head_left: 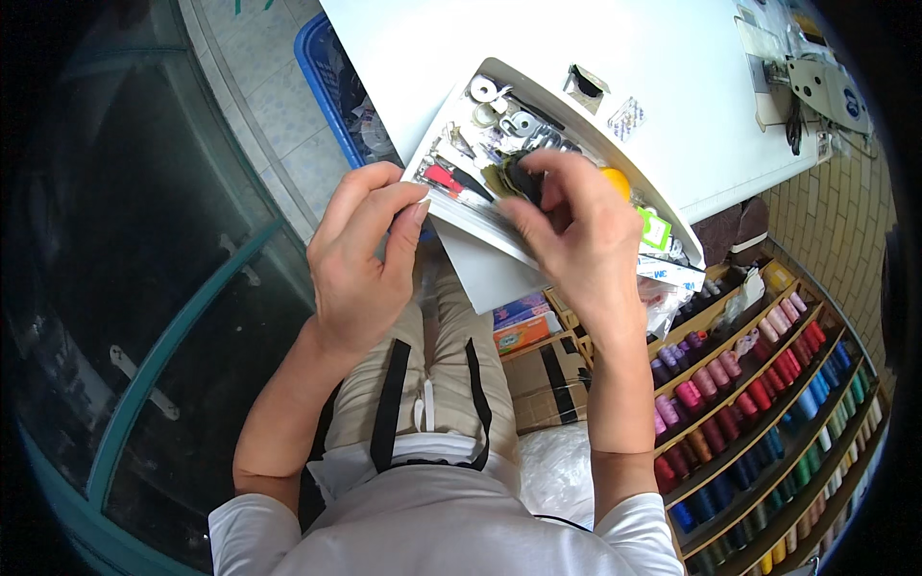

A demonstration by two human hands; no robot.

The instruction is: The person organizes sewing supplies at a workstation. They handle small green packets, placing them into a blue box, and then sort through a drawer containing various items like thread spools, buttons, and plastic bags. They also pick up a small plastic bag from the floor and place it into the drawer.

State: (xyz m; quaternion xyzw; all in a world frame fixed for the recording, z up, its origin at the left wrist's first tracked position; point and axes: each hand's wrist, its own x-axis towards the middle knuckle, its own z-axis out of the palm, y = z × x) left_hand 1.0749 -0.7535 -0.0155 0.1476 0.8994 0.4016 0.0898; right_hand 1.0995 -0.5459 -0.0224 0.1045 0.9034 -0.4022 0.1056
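Observation:
A white plastic tray (612,137) full of small sewing items lies slanted over the corner of a white table (518,32). My left hand (367,252) grips its near left corner, thumb and fingertips at the rim. Over the tray's middle, my right hand (587,223) curves its thumb and fingers around a dark green and black bundle (504,176); blur hides whether they pinch it. Left of the bundle lie a red-and-black tool (446,176) and a white roll (482,88). A yellow round item (616,182) and a lime-green packet (654,229) show beyond my right hand.
An open small box (586,88) and a printed packet (625,119) lie behind the tray. A sewing machine (825,90) stands far right. Tiered wooden racks (756,439) hold many-coloured thread spools. Below the table are a cardboard box (529,389) and a blue basket (317,93).

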